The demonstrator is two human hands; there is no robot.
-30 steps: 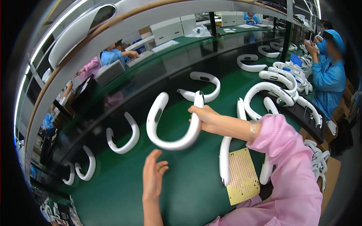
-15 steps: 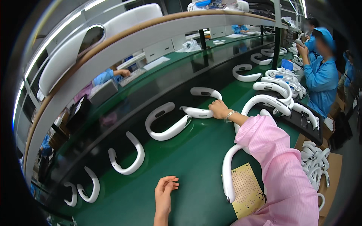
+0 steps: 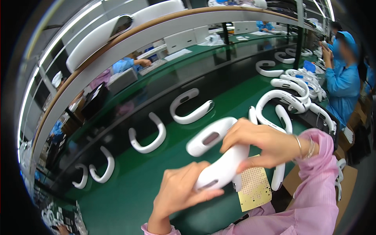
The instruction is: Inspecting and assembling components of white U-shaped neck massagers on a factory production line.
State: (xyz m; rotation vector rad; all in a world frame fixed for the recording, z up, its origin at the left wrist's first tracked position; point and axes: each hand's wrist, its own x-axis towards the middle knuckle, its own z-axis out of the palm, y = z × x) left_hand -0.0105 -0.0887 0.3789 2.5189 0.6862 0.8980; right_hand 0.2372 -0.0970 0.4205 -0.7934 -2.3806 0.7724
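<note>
Both my hands hold one white U-shaped neckband device (image 3: 223, 166) above the bench, slightly blurred by motion. My left hand (image 3: 180, 192) is closed round its nearer end, thumb along the underside by a dark oval slot. Further up, my right hand (image 3: 262, 143) grips the same device with fingers over the top and thumb below. Its other arm (image 3: 211, 137), with a dark oval window, extends behind. Under the right wrist lies a yellow perforated board (image 3: 254, 188), partly covered by a white piece.
More white neckbands (image 3: 192, 107) stand in a row along the dark strip of the green bench (image 3: 117, 199). Others are piled on a black tray (image 3: 319, 121) at right. A cardboard box (image 3: 348, 180) is beside the bench. A person in blue (image 3: 344, 84) works at far right; a shelf (image 3: 164, 29) arches overhead.
My right hand has brought the neckband from the row back toward me. My left hand, empty before, has closed on it. The view has shifted a little.
</note>
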